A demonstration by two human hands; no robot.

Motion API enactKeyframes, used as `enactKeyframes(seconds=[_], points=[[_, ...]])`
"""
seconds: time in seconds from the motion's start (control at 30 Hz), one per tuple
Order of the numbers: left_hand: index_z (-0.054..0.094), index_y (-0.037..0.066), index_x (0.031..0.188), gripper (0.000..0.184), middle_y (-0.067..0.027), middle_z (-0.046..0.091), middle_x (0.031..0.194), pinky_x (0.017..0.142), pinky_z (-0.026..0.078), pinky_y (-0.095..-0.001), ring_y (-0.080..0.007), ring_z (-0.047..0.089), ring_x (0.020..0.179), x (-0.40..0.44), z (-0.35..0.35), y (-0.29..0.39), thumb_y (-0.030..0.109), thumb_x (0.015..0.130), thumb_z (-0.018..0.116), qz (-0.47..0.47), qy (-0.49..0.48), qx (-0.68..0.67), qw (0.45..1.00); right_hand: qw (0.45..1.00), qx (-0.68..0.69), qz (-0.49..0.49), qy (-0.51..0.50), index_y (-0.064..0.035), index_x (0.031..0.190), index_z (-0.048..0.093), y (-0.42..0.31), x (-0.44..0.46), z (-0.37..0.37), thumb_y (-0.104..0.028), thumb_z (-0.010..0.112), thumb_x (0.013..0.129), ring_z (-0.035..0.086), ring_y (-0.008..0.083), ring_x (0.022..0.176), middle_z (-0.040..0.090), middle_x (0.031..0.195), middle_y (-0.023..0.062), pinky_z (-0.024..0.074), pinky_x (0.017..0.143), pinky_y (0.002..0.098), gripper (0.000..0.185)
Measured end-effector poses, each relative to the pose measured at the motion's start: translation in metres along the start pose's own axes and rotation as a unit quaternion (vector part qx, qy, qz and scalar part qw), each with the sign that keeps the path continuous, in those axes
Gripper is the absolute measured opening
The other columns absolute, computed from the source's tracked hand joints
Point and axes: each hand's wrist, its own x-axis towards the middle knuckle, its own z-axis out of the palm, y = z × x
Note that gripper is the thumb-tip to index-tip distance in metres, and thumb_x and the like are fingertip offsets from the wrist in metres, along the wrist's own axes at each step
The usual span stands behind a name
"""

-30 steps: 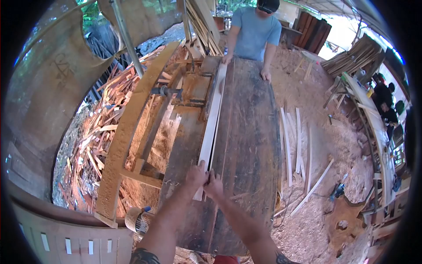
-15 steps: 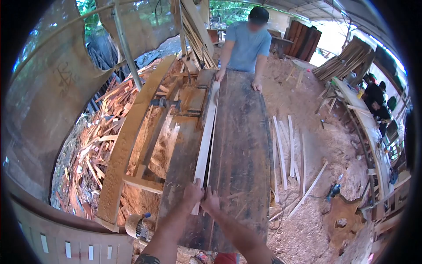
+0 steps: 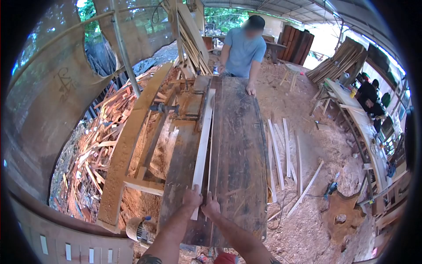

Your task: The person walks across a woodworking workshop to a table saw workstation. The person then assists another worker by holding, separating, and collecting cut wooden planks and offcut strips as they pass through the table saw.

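Note:
My left hand [image 3: 192, 198] is closed around the near end of a long pale wooden strip [image 3: 204, 145] lying lengthwise on the dark wooden worktable [image 3: 239, 149]. Just to its right, my right hand [image 3: 211, 207] pinches the near end of a second, much thinner wooden strip [image 3: 210, 163]. A narrow dark gap separates the two strips along most of their length. My fingertips partly cover the near ends.
Facing me at the far end, a person [image 3: 244, 50] rests one hand on the tabletop. Loose strips [image 3: 276, 149] lie on the sawdust floor to the right. A curved timber beam [image 3: 127, 163] and a scrap-wood pile [image 3: 90, 163] are left; a long bench [image 3: 358, 114] stands right.
The person opposite has taken one hand off the far end of the wide strip. My hands stay at the near ends, and the view has shifted slightly.

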Motion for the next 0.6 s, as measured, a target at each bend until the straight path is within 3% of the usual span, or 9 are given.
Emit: enactKeyframes(seconds=[0.17, 0.27, 0.37, 0.47, 0.57, 0.6], points=[[0.044, 0.004, 0.129, 0.058, -0.0340, 0.056, 0.108, 0.085, 0.051, -0.0485, -0.0432, 0.060, 0.100, -0.013, 0.010, -0.007, 0.029, 0.081, 0.063, 0.011, 0.020, 0.011, 1.000, 0.999, -0.030, 0.010, -0.009, -0.0001, 0.143, 0.027, -0.002, -0.016, -0.005, -0.024, 0.068, 0.075, 0.055, 0.0483, 0.110, 0.037, 0.136, 0.0363, 0.0503, 0.090, 0.0482, 0.083], [0.042, 0.008, 0.122, 0.050, -0.0303, 0.060, 0.098, 0.083, 0.051, -0.0517, -0.0460, 0.062, 0.094, -0.024, 0.020, -0.013, 0.035, 0.085, 0.061, 0.054, 0.114, 0.055, 0.990, 0.999, -0.020, 0.032, -0.031, -0.0002, 0.144, 0.026, -0.010, -0.026, -0.014, -0.025, 0.067, 0.077, 0.054, 0.0484, 0.112, 0.035, 0.138, 0.0355, 0.0499, 0.091, 0.0482, 0.082], [0.042, 0.008, 0.123, 0.051, -0.0302, 0.060, 0.098, 0.082, 0.051, -0.0518, -0.0456, 0.062, 0.094, -0.033, 0.012, -0.008, 0.035, 0.084, 0.061, -0.006, 0.012, 0.000, 1.000, 1.000, -0.017, 0.023, -0.012, -0.0001, 0.143, 0.026, -0.006, -0.036, -0.007, -0.025, 0.064, 0.079, 0.054, 0.0484, 0.113, 0.035, 0.139, 0.0345, 0.0496, 0.091, 0.0486, 0.079], [0.044, 0.008, 0.132, 0.059, -0.0317, 0.052, 0.121, 0.086, 0.051, -0.0478, -0.0432, 0.059, 0.106, -0.047, -0.006, 0.001, 0.031, 0.081, 0.063, -0.048, -0.062, -0.004, 0.997, 1.000, -0.026, 0.014, 0.002, 0.0002, 0.142, 0.027, -0.003, -0.046, -0.002, -0.026, 0.062, 0.081, 0.054, 0.0490, 0.110, 0.037, 0.137, 0.0342, 0.0496, 0.090, 0.0498, 0.075], [0.045, 0.007, 0.131, 0.059, -0.0321, 0.053, 0.118, 0.087, 0.049, -0.0494, -0.0441, 0.057, 0.108, -0.056, -0.004, -0.007, 0.033, 0.081, 0.063, -0.044, -0.100, -0.052, 0.993, 1.000, -0.013, 0.024, -0.006, 0.0012, 0.140, 0.028, -0.003, -0.058, 0.002, -0.028, 0.060, 0.083, 0.057, 0.0502, 0.105, 0.040, 0.133, 0.0342, 0.0502, 0.087, 0.0519, 0.072], [0.045, 0.007, 0.130, 0.059, -0.0324, 0.053, 0.118, 0.088, 0.049, -0.0497, -0.0444, 0.056, 0.109, -0.059, 0.007, -0.013, 0.033, 0.081, 0.064, -0.030, -0.070, -0.035, 0.996, 0.999, -0.010, 0.033, -0.009, 0.0014, 0.139, 0.029, -0.008, -0.066, 0.000, -0.029, 0.061, 0.083, 0.057, 0.0504, 0.102, 0.041, 0.131, 0.0342, 0.0504, 0.085, 0.0529, 0.072]])
